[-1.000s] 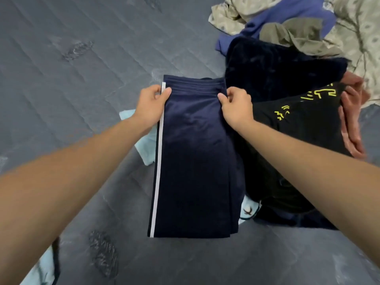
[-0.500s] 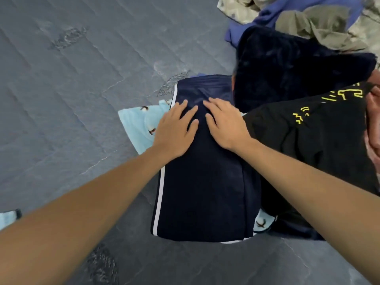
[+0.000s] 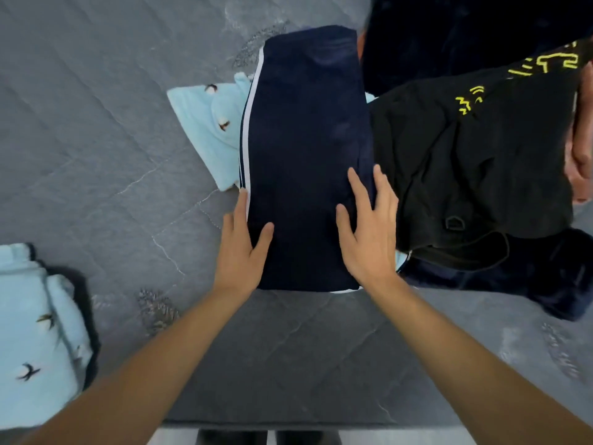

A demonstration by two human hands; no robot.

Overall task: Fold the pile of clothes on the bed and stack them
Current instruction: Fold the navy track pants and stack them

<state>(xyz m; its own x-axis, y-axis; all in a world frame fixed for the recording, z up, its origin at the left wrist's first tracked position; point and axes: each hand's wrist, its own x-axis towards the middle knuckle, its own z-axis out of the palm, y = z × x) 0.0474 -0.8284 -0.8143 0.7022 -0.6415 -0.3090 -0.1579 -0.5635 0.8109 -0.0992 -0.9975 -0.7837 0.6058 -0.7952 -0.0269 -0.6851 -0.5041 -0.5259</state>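
Observation:
Folded navy trousers [image 3: 305, 139] with a white side stripe lie lengthwise on the grey bed [image 3: 96, 139]. My left hand [image 3: 240, 248] lies flat on their near left edge, fingers apart, thumb on the cloth. On the near right part rests my right hand [image 3: 369, 232], flat with spread fingers. Neither hand grips anything. A light blue garment [image 3: 208, 130] with small bird prints pokes out from under the trousers on the left.
A black garment [image 3: 465, 162] with yellow print and a dark navy fleece [image 3: 449, 36] lie heaped to the right. A pink garment [image 3: 582, 139] shows at the right edge. Another light blue bird-print piece [image 3: 35, 342] lies at the near left. The bed's front edge [image 3: 288, 423] is close.
Both hands slid from the waistband end down the trousers to the near end, flattening the cloth. The camera tilted down, bringing the bed's edge and the near-left blue piece into view.

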